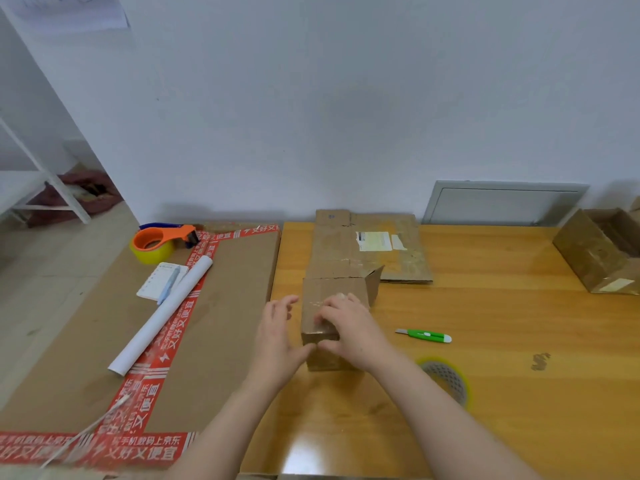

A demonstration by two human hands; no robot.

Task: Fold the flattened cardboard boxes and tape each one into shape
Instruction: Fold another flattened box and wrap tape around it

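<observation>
— Where's the box [313, 292] sitting?

— In the middle of the wooden table [502, 313], near the front edge, standing folded up. One flap [374, 284] sticks up at its far right corner.

— And the hands?

— The right hand [349, 327] lies over the top, fingers bent down onto it and thumb against the near face, so it grips the near top edge. The left hand [278, 336] is beside the left wall, fingers spread and loose; only its thumb touches the near corner.

— What's behind it?

— A flattened cardboard [405, 265] with a white label [374, 241], lying flat against the wall and touching the back of the box.

— To the right?

— A green knife [427, 336] just beside the right hand, and a yellow-edged tape roll [446, 379] nearer the front, partly hidden by the right forearm. Well apart, at the far right, stands an open carton [588, 258].

— The left side?

— A big cardboard sheet [235, 306] striped with red printed tape. On it rest a white paper tube [162, 313], a notepad [154, 282] with a blue pen [169, 284] across it, and an orange tape dispenser [162, 240] at the far corner.
</observation>
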